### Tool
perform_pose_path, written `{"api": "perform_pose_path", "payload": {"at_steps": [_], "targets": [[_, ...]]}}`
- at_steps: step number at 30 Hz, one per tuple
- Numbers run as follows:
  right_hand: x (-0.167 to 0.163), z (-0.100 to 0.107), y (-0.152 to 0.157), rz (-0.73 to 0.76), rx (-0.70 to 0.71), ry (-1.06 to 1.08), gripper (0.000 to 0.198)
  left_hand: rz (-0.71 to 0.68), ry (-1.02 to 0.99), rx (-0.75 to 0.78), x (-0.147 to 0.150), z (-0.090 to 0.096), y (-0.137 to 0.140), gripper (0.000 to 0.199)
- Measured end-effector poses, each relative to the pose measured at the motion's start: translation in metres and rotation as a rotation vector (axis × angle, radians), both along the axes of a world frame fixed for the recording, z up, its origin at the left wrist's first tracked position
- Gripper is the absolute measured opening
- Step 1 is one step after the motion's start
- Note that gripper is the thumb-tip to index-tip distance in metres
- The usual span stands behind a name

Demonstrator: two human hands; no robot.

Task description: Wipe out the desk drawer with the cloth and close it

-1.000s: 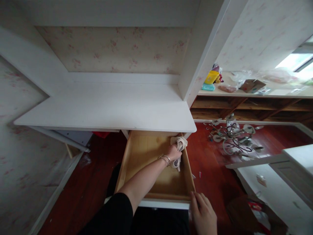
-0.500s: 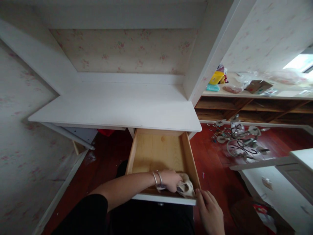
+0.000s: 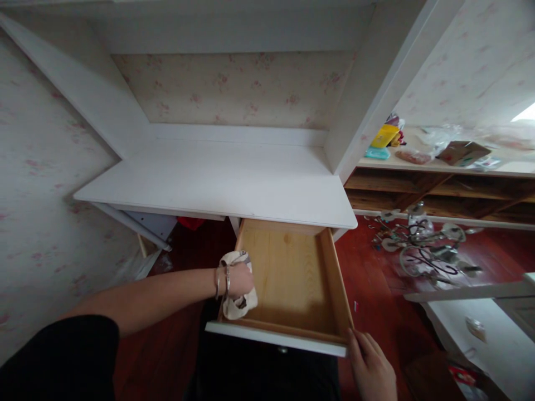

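Crumpled cream cloth (image 3: 236, 308) shifting from right to left side of wooden drawer (image 3: 288, 273); left hand (image 3: 241, 279) clutching it, fingertips hidden. Right hand (image 3: 371, 362) gripping drawer's front-right corner, lower fingers perhaps curling underneath.

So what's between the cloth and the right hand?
In the head view, the drawer: its wooden bottom, then its near right corner, where the right hand grips.

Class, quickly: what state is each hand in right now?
Left hand: closed on a crumpled cream cloth.
Right hand: closed on the wooden drawer at its front right corner.
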State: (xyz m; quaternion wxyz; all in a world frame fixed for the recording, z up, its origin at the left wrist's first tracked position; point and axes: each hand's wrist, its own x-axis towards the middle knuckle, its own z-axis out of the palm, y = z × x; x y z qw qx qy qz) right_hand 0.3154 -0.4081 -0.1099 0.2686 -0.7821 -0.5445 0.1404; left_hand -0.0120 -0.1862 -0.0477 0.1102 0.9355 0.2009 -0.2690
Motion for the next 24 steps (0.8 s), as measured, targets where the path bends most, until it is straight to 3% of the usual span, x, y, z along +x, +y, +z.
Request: {"api": "perform_pose_path", "payload": {"at_steps": [3,10,13,17,21,24], "targets": [[0.002,-0.002,-0.002,0.009,-0.004,-0.019,0.072,0.061,0.052,0.038,-0.003,-0.003,0.027,0.013],[0.0,0.003,-0.002,-0.005,0.007,-0.019,0.071,0.212,-0.007,0.168,0.02,-0.006,0.099,0.013],[0.0,0.002,-0.002,0.004,0.021,-0.017,0.069,0.278,-0.046,0.185,0.027,-0.004,0.116,0.014],[0.0,-0.004,-0.004,-0.007,0.02,-0.034,0.071,0.324,-0.105,0.152,0.028,-0.002,0.108,0.013],[0.001,-0.011,-0.005,-0.017,0.017,-0.062,0.073,0.357,-0.238,0.074,0.023,0.003,0.077,0.04],[0.003,-0.012,-0.005,-0.025,0.034,-0.086,0.073,0.633,-0.597,-0.182,0.019,0.001,0.048,0.049]]}}
